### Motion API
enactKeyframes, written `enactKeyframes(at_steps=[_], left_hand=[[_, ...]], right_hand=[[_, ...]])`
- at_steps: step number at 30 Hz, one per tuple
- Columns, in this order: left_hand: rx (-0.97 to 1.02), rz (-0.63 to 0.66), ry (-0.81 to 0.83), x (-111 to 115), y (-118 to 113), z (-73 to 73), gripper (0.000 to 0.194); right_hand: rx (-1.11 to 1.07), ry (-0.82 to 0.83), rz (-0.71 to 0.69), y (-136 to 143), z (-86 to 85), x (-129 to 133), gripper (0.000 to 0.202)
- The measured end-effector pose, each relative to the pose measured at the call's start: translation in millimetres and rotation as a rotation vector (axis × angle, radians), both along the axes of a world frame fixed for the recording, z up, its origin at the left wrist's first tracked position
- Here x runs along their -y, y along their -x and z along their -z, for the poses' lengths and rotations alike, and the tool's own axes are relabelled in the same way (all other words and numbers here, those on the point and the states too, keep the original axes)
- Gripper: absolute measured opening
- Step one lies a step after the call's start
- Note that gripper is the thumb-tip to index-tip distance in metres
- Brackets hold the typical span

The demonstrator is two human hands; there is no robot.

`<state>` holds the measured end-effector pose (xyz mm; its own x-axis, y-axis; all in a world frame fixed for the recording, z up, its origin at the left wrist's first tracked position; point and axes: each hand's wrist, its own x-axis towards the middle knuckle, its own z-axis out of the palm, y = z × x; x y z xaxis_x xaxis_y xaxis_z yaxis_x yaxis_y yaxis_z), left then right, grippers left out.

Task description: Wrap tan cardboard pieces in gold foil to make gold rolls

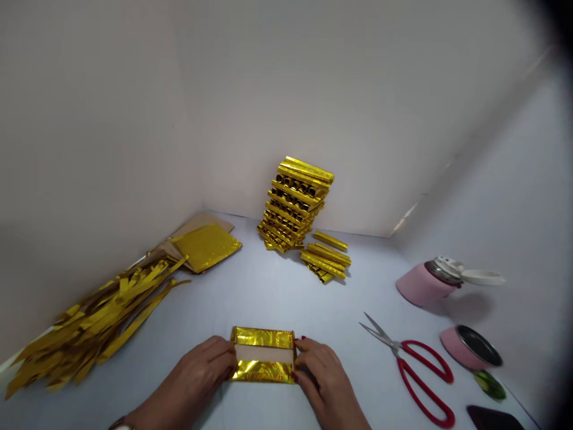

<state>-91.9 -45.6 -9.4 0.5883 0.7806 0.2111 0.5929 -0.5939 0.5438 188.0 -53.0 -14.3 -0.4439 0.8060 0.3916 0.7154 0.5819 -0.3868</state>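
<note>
A sheet of gold foil paper [264, 371] lies on the table in front of me, its far and near edges folded inward so that a pale strip of its underside shows between. At its left end my left hand [208, 361] is closed, the fingertips partly hidden against the edge. My right hand [320, 370] pinches the right end with thumb and fingers. Further back stands a stack of gold paper rolls [295, 203], laid crosswise in layers. Several loose gold rolls [326, 260] lie to its right.
Long gold paper strips [116, 307] spread along the left, with square gold sheets [208, 245] behind them. Red-handled scissors [398, 346] lie open at right. Beyond are a pink flask [421, 283], a pink cup [465, 349], a green leaf-like item [490, 385] and a dark object [492, 418].
</note>
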Motion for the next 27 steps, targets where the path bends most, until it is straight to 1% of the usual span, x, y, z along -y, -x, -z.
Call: enactKeyframes(at_steps=[3, 8, 10, 13, 15, 17, 20, 22, 24, 27], left_hand=[[-0.019, 0.027, -0.031, 0.8, 2.1, -3.5, 0.016], [-0.084, 0.054, -0.111, 2.4, 1.1, -14.0, 0.011], [-0.11, 0.08, -0.16, 2.1, -0.2, -18.5, 0.017], [-0.158, 0.106, -0.253, 1.7, -0.3, -21.9, 0.031], [-0.178, 0.109, -0.324, 2.2, 1.3, -20.0, 0.038], [-0.2, 0.103, -0.378, 3.3, 3.6, -14.8, 0.04], [-0.231, 0.085, -0.419, 5.6, 6.8, -5.7, 0.04], [-0.233, 0.079, -0.424, 6.7, 7.9, -1.7, 0.039], [-0.219, 0.077, -0.41, 7.1, 8.0, 0.0, 0.037], [-0.196, 0.052, -0.353, 6.4, 6.3, 0.0, 0.034]], right_hand=[[-0.025, -0.027, -0.014, 1.1, -1.5, -0.8, 0.02], [-0.06, -0.067, -0.03, 1.1, -4.2, -2.9, 0.02], [-0.048, -0.067, -0.028, 0.1, -6.8, -3.2, 0.02], [0.047, -0.056, -0.04, -2.7, -11.5, -3.3, 0.017], [0.137, -0.071, -0.071, -5.1, -13.6, -3.1, 0.01], [0.2, -0.1, -0.089, -7.1, -13.6, -2.7, 0.012], [0.222, -0.188, -0.089, -8.3, -10.1, -1.7, 0.013], [0.207, -0.251, -0.085, -7.9, -7.4, -1.4, 0.017], [0.188, -0.279, -0.074, -7.0, -6.1, -1.8, 0.019], [0.174, -0.237, -0.055, -6.5, -6.3, -3.3, 0.021]])
